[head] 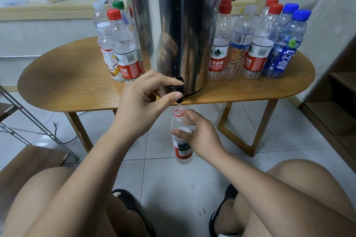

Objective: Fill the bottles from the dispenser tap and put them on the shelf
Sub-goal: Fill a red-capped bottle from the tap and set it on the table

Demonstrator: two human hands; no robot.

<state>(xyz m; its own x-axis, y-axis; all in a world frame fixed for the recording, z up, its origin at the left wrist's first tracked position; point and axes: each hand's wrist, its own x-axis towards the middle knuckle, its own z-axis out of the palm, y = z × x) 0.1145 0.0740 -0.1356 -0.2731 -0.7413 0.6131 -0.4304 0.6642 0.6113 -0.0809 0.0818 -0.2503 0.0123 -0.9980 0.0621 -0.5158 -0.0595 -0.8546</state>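
Head view: bottle (183,150) between right fingers (180,133), beneath tap (176,88)

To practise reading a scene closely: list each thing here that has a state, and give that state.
Black dispenser tap: pinched by the left hand, a thin stream running out.
Clear plastic bottle with red label: uncapped, upright under the tap, held by the right hand, taking water.
Tall steel dispenser: upright on the oval wooden table.
Bottles left of the dispenser: capped, upright.
Bottles right of the dispenser: capped, upright, seemingly empty.
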